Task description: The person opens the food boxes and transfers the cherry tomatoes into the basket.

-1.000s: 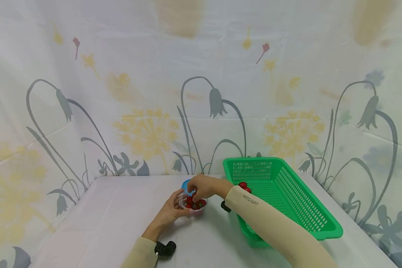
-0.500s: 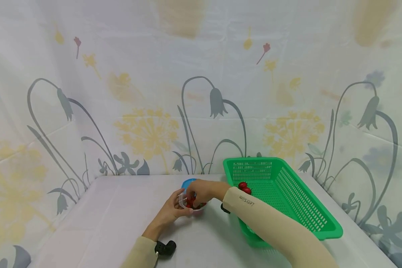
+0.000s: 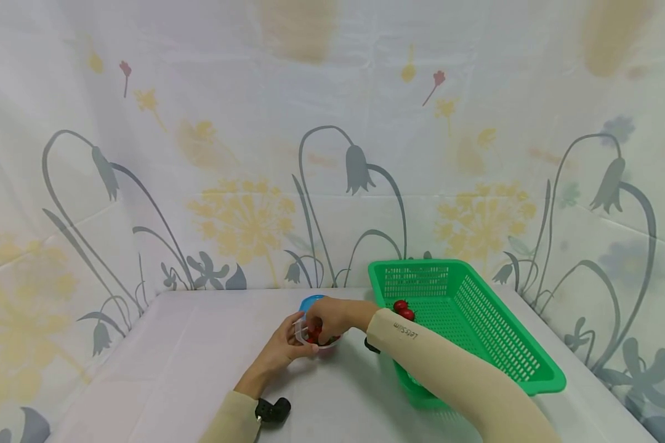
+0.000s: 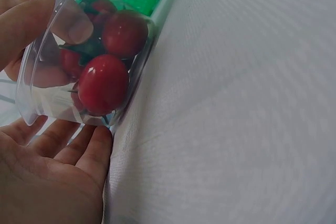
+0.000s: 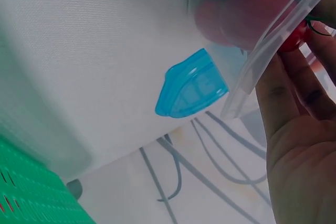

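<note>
Potentially, with the left hand (image 3: 279,346) gripping the tub (image 4: 58,109) towards the surface's (image 3: 199,344) far edge, the right hand (image 3: 334,315), its hold inside unclear, could spill tomatoes (image 4: 103,84) by snagging the rim (image 5: 258,61).

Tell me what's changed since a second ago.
The right hand has moved down, deeper into the clear container, covering more of the tomatoes inside; whether it grips one is unclear. Unchanged: the left hand holding the container, the green basket and the blue piece.
</note>
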Tool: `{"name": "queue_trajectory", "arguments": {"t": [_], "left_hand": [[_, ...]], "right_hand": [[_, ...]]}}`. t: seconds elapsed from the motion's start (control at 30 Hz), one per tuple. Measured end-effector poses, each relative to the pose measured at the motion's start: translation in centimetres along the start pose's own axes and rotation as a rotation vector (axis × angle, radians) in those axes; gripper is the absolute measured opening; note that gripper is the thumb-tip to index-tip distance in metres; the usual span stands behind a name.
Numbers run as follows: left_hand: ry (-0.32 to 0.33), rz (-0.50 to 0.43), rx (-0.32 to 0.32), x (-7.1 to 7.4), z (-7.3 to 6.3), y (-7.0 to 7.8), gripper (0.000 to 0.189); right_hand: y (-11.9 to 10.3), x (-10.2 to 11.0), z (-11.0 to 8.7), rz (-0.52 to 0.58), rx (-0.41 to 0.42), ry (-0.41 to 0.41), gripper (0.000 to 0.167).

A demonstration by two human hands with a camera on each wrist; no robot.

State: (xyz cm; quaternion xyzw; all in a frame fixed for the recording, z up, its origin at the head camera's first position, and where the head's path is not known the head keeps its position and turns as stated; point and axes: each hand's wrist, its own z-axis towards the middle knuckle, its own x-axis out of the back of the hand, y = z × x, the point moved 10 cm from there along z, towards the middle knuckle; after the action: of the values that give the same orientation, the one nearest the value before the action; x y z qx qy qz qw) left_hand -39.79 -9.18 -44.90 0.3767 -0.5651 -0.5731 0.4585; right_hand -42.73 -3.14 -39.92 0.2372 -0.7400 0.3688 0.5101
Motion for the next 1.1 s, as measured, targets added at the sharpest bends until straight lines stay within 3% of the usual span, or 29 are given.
{"name": "queue_trajectory", "arguments": {"t": [0.37,0.6,0.83,1.1], "left_hand": [[-0.002,0.004,-0.009,-0.1,0.0,0.2,0.089],[-0.008,-0.005,-0.014,-0.2,0.2,0.1,0.088],[0.003,0.005,-0.011,0.0,0.2,0.1,0.088],[0.008,0.031,0.001,0.1,0.1,-0.2,0.087]], "right_hand": [[0.0,0.4,0.0,-0.020,0.006,0.020,0.016],[0.2,1.6,-0.7,0.050,0.025,0.101,0.021],[-0.2,3.0,-1.2,0.068,0.049,0.149,0.015],[-1.4,5.8,-3.6,0.086,0.079,0.240,0.014]]}}
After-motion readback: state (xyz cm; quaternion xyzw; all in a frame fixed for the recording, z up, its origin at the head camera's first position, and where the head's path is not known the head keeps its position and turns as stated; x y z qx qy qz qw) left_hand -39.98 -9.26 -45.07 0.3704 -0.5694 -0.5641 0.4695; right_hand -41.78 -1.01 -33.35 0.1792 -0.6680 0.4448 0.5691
